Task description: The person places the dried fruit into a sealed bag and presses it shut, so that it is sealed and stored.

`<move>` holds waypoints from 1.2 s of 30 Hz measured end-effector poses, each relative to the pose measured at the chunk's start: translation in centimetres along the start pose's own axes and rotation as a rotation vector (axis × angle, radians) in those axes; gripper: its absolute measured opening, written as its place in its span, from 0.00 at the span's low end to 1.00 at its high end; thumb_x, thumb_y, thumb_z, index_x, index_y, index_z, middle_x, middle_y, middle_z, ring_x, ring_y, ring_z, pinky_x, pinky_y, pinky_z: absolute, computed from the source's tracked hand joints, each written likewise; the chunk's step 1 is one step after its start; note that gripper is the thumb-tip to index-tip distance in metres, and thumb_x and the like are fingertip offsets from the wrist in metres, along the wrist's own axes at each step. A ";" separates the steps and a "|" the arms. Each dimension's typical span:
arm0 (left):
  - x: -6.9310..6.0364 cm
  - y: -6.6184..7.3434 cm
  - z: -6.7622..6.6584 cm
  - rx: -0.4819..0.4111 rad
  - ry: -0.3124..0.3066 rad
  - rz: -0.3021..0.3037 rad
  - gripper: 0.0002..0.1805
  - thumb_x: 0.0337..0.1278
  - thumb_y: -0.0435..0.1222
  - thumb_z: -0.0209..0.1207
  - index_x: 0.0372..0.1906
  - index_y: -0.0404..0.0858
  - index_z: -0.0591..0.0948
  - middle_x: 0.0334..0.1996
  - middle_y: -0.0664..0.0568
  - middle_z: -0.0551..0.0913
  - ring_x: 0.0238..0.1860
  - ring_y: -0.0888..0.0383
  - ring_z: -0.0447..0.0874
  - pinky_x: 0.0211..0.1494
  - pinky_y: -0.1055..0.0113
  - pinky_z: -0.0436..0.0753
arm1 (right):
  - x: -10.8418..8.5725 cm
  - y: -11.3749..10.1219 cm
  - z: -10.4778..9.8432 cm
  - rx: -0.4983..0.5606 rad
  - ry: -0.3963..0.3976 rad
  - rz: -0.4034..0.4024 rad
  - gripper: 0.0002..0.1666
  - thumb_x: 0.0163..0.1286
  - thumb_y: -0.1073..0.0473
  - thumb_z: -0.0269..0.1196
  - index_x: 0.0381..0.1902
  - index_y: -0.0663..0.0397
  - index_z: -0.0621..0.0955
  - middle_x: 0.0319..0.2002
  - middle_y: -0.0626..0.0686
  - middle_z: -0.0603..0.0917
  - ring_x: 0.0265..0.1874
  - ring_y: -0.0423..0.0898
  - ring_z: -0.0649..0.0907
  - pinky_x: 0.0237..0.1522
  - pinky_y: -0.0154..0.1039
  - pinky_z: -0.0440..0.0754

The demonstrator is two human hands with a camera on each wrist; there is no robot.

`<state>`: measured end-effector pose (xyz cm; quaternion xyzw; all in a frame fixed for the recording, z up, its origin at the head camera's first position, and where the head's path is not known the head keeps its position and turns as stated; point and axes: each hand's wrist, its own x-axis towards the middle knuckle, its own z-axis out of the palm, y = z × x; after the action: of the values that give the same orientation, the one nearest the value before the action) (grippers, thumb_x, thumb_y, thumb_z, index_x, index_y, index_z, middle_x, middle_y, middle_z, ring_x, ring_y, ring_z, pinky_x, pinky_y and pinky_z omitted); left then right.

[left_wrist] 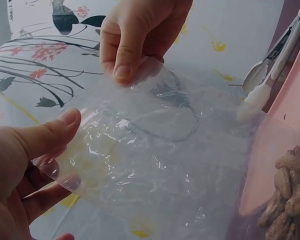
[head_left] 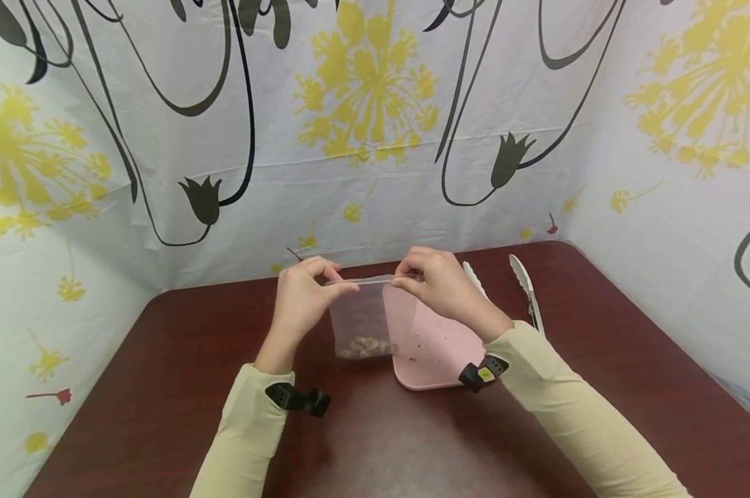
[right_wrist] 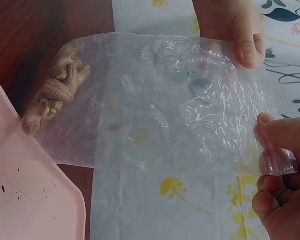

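A clear plastic bag [head_left: 360,315] hangs upright above the table, its top edge stretched between both hands. My left hand [head_left: 303,294] pinches the top left corner between thumb and fingers. The top right part of that edge is pinched by my right hand [head_left: 439,283]. Unshelled peanuts [right_wrist: 57,92] lie gathered along the bottom of the bag. Just right of the bag, and partly seen through it, is a pink tray [head_left: 437,346] with small dark crumbs on it.
White-tipped tongs [head_left: 527,290] lie spread behind and right of the tray, partly hidden by the right arm. The dark red-brown table [head_left: 194,387] meets a white flower-printed cloth [head_left: 275,173] at the back and sides.
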<state>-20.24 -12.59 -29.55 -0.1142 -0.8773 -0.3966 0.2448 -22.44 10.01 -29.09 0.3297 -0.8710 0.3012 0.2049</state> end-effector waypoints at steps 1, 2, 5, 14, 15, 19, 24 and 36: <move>0.0 0.0 -0.1 0.000 0.001 -0.002 0.12 0.33 0.42 0.77 0.17 0.42 0.84 0.36 0.51 0.88 0.39 0.54 0.84 0.33 0.66 0.74 | 0.0 0.0 0.0 -0.003 0.000 0.003 0.06 0.60 0.58 0.69 0.26 0.50 0.82 0.25 0.45 0.77 0.25 0.40 0.73 0.30 0.35 0.71; 0.0 -0.1 -0.1 0.002 0.002 -0.004 0.12 0.33 0.41 0.77 0.17 0.42 0.84 0.36 0.51 0.88 0.39 0.54 0.84 0.33 0.66 0.74 | 0.0 0.0 0.0 -0.003 0.002 0.003 0.06 0.59 0.58 0.69 0.25 0.50 0.82 0.24 0.45 0.76 0.25 0.40 0.73 0.29 0.35 0.70; -0.1 -0.1 -0.3 0.005 0.003 -0.005 0.12 0.33 0.41 0.77 0.17 0.42 0.84 0.36 0.51 0.88 0.41 0.54 0.84 0.35 0.66 0.75 | -0.1 0.1 0.0 -0.006 0.010 -0.001 0.06 0.59 0.57 0.69 0.25 0.50 0.82 0.24 0.44 0.76 0.24 0.40 0.72 0.29 0.35 0.70; -0.4 -0.4 -0.6 0.018 -0.001 0.013 0.11 0.36 0.42 0.76 0.18 0.42 0.84 0.37 0.51 0.88 0.42 0.53 0.84 0.31 0.66 0.74 | -0.4 0.4 -0.2 -0.006 0.026 -0.018 0.07 0.58 0.58 0.70 0.25 0.50 0.82 0.24 0.45 0.76 0.25 0.43 0.74 0.29 0.35 0.70; -0.4 -0.4 -0.7 0.018 -0.001 0.013 0.11 0.37 0.42 0.76 0.18 0.42 0.84 0.37 0.51 0.88 0.42 0.53 0.84 0.30 0.66 0.73 | -0.4 0.5 -0.2 -0.007 0.028 -0.018 0.07 0.58 0.58 0.70 0.25 0.50 0.82 0.24 0.45 0.76 0.25 0.44 0.74 0.29 0.35 0.70; -0.5 -0.5 -0.8 0.022 -0.006 0.007 0.11 0.37 0.41 0.75 0.18 0.42 0.84 0.36 0.50 0.88 0.42 0.53 0.84 0.29 0.67 0.72 | -0.6 0.6 -0.2 -0.011 0.031 -0.022 0.06 0.58 0.58 0.70 0.25 0.50 0.82 0.24 0.45 0.76 0.25 0.43 0.74 0.29 0.34 0.70; -0.7 -0.5 -1.1 0.025 -0.012 0.002 0.11 0.37 0.42 0.75 0.18 0.42 0.84 0.37 0.51 0.88 0.42 0.53 0.84 0.29 0.67 0.72 | -0.7 0.7 -0.3 -0.014 0.029 -0.022 0.06 0.58 0.59 0.70 0.24 0.49 0.82 0.23 0.44 0.76 0.24 0.40 0.73 0.29 0.34 0.70; -0.9 -0.4 -1.7 -0.001 0.010 0.010 0.10 0.36 0.41 0.76 0.19 0.43 0.85 0.37 0.52 0.88 0.42 0.55 0.84 0.37 0.64 0.77 | -0.9 0.6 -0.6 -0.020 0.055 0.024 0.09 0.55 0.56 0.72 0.22 0.49 0.81 0.23 0.44 0.78 0.23 0.39 0.72 0.27 0.33 0.69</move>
<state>-19.06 -14.11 -29.31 -0.1164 -0.8754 -0.3963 0.2512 -22.13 11.17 -29.39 0.3087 -0.8718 0.3042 0.2286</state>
